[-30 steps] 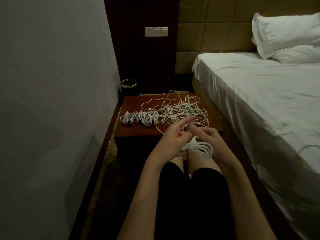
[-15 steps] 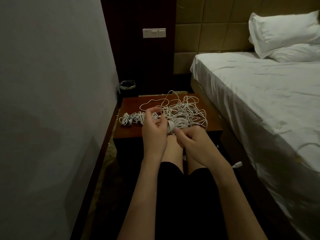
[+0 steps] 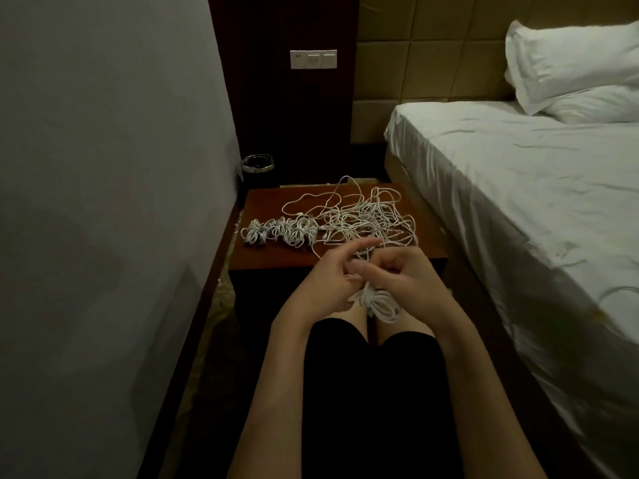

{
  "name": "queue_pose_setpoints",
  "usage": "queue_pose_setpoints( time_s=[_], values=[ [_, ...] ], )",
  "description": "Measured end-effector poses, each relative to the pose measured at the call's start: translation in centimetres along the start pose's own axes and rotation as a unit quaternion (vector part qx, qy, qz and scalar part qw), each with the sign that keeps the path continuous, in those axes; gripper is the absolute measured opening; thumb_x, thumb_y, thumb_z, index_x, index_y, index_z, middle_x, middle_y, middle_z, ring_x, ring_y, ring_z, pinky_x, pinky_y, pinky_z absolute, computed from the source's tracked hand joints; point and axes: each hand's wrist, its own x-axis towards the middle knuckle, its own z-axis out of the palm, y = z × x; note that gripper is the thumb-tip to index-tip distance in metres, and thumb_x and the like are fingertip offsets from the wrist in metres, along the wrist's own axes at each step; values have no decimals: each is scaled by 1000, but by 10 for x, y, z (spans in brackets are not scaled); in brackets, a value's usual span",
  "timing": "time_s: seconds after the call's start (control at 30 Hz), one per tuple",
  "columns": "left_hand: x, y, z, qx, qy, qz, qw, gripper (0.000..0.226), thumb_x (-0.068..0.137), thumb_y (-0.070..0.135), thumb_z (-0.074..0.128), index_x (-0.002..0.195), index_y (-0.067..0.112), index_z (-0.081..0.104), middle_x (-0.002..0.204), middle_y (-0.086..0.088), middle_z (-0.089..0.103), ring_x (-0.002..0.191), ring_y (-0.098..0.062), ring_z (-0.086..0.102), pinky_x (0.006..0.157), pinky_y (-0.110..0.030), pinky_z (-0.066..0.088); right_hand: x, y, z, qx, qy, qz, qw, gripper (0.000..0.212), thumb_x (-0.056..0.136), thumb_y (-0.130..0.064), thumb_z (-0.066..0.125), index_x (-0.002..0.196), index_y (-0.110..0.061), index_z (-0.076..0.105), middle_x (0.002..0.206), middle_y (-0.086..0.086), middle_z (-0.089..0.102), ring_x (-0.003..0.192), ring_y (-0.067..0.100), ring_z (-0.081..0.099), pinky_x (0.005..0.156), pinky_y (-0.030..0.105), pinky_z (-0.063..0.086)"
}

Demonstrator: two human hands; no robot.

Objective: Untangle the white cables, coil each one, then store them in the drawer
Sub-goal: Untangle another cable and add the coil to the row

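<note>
Ahead, tangled cables [image 3: 366, 219] beside coiled bundles [image 3: 280, 231] on nightstand [image 3: 273, 257].

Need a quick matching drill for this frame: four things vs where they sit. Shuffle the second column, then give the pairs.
Things:
1. finished coils
2. tangle
3. coil in progress
4. bin

Places:
A. on the floor behind the nightstand, by the wall
B. in the grip of both hands, left hand and right hand, over the lap
C. in a row on the nightstand's left part
D. spread over the nightstand's middle and right

Pairs: 1-C, 2-D, 3-B, 4-A
</note>
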Motion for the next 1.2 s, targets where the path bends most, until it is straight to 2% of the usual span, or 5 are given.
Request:
queue_pose_setpoints(
  time_s=[0.23, 0.37, 0.57, 0.87, 1.2],
  values=[
    [-3, 4, 9, -148, -16, 39, 988, 39, 100, 2, 41, 131, 23, 52, 70, -15, 41, 38, -7, 29, 33, -18, 23, 5, 31, 12, 123, 36, 119, 985, 22, 80, -52, 68, 91, -34, 73, 91, -4, 69, 87, 14, 64, 89, 39, 53],
    [8, 0, 17, -174, 165, 37, 970, 26, 101, 7, 43, 121, 18, 56, 62, -11, 44, 39, -7, 35, 35, -17, 27, 8, 21, 32, 91, 125, 150, 977, 33, 100, -26, 47, 70, -14, 52, 53, -2, 42, 41, 3, 35, 46, 20, 31],
    [10, -11, 13, -84, 386, 33, 918, 17, 99, 7, 48, 115, 11, 51, 83, 6, 57, 51, 5, 56, 47, -12, 42, 9, 7, 37, -175, -18, 131, 976, 36, 101, -19, 43, 75, -8, 66, 53, -5, 50, 43, -3, 48, 47, 14, 34],
    [4, -16, 10, 102, 173, 2, 980, 19, 97, 15, 52, 114, 23, 55, 79, 7, 64, 61, 0, 60, 53, -17, 46, 2, -11, 0, -175, 9, 9, 984, 37, 95, -33, 55, 61, -24, 64, 52, -6, 55, 48, 6, 44, 50, 16, 35],
    [7, -5, 26, -319, 103, 41, 941, 25, 102, 18, 42, 105, 15, 67, 63, -8, 46, 36, -3, 28, 34, -15, 23, 4, 22, 2, 133, 72, 71, 986, 14, 91, -12, 62, 78, -6, 62, 52, -5, 42, 44, 4, 33, 42, 15, 27]
  ],
)
